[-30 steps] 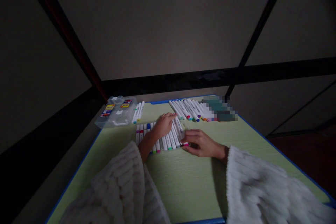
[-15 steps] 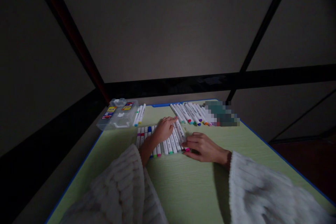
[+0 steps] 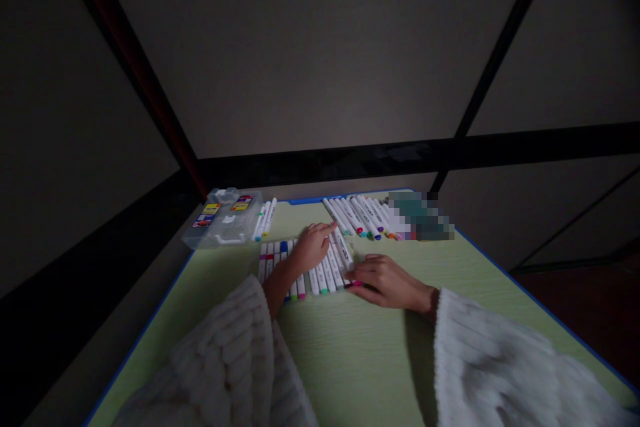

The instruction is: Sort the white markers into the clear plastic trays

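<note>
A row of white markers with coloured ends lies side by side in the middle of the table, some of it hidden under my left forearm. One white marker with a pink end slants at the row's right end. My left hand reaches across the row, its index finger and thumb at the far end of this marker. At the near pink end, my right hand has its fingertips closed on the same marker. How firmly each hand grips is hard to see.
A clear plastic case with stickers stands at the back left, beside several loose markers. More markers lie at the back right, next to a pixelated dark green item. The pale green table has a blue edge.
Both hands stay at the two ends of the pink-ended marker. The right fingertips cover slightly more of its pink end; the whole view has shifted a little.
</note>
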`<state>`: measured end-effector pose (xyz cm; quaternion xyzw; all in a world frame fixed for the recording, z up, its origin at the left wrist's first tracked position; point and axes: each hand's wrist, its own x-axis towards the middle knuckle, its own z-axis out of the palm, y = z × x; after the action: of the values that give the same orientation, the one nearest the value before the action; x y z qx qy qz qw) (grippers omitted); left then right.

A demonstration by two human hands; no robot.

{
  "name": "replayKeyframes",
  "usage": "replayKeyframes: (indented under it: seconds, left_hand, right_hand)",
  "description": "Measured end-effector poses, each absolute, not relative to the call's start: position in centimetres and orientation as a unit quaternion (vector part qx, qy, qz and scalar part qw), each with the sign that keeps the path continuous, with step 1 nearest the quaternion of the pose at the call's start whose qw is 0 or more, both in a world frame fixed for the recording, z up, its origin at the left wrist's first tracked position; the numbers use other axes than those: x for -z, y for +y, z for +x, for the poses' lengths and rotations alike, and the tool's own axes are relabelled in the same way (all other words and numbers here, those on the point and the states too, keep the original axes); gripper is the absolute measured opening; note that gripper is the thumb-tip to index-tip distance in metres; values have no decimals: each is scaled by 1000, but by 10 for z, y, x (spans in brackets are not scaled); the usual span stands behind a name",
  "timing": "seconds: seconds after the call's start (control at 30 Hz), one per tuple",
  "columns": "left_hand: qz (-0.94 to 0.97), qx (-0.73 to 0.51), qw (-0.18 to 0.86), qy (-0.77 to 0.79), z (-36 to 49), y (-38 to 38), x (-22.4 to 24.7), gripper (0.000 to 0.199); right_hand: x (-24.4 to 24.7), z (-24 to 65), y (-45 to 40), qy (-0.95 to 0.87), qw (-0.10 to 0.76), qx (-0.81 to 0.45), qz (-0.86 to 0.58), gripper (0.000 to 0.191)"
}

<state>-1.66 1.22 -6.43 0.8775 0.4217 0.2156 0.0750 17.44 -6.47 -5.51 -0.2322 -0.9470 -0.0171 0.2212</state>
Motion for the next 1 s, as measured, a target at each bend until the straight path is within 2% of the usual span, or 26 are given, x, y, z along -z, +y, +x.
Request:
replayKeyframes:
  seconds: [0.3,0.6,1.0]
  left_hand:
    - [861,-229,88,446,-16,10,64,51]
    - [865,-220,74,444,-16,8,62,44]
    - [872,-196,47,447,-16,10,64,38]
  right_hand:
    - [57,175,-64,-931,281,37,-230,26]
    - [55,175,-63,-914,321,76,-235,26]
    - [58,181,-59,-878,336,80,-332,26]
